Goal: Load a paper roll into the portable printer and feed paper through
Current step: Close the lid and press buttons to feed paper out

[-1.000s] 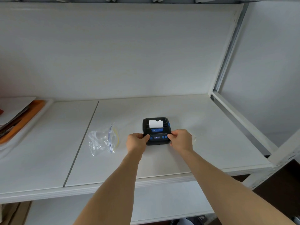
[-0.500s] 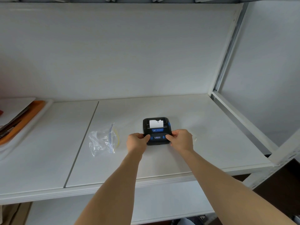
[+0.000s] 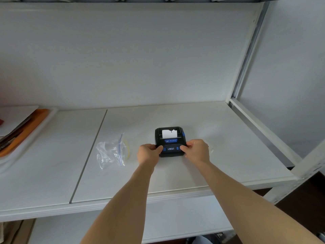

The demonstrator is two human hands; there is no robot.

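Clear plastic bag lies at nine o'clock of the printer on the shelf. Left hand and right hand grip its near corners, thumbs by the buttons. Paper already pokes out; feeding likely comes next, needing a button press.
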